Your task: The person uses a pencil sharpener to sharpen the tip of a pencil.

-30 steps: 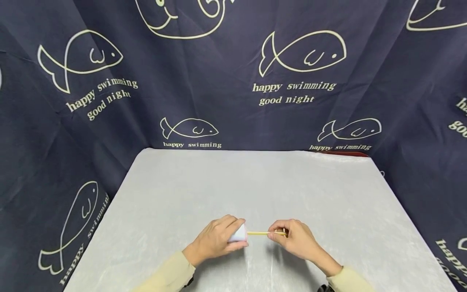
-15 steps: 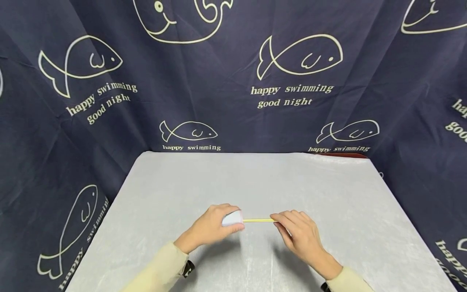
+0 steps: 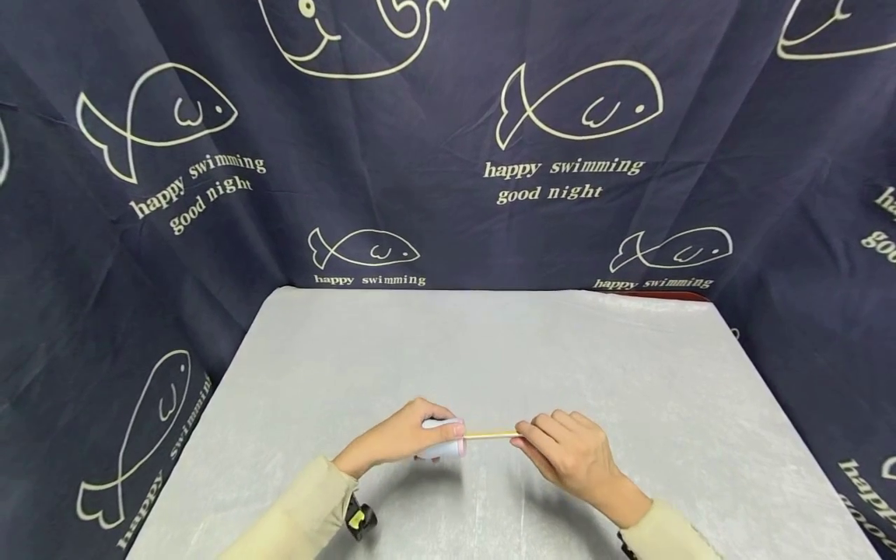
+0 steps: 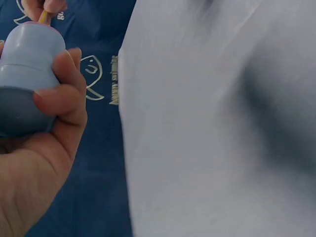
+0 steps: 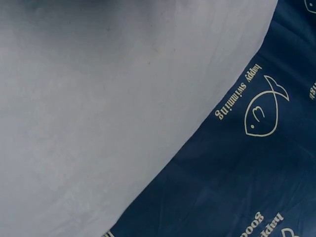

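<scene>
My left hand [image 3: 399, 434] is wrapped around a light blue pencil sharpener [image 3: 442, 449] with a pink face, held over the table. In the left wrist view the rounded sharpener [image 4: 29, 61] shows between the curled fingers and thumb of that hand [image 4: 54, 138]. A yellow pencil [image 3: 490, 435] enters the pink face and runs sideways to my right hand [image 3: 570, 455]. The right fingers and thumb pinch the pencil and hide its far end. Fingertips of the right hand also appear around the pencil [image 4: 43, 18] at the top of the left wrist view. The right wrist view shows neither hand.
A whitish cloth [image 3: 420, 350] covers the table. Dark blue curtains [image 3: 448, 171] with fish drawings and lettering hang behind it and at both sides. A red edge [image 3: 672, 295] peeks out at the back right corner.
Both hands rose, then came down slightly. The left hand has rolled the sharpener, with its thumb now across the front. The right hand has turned, and its fingers now cover the pencil's end.
</scene>
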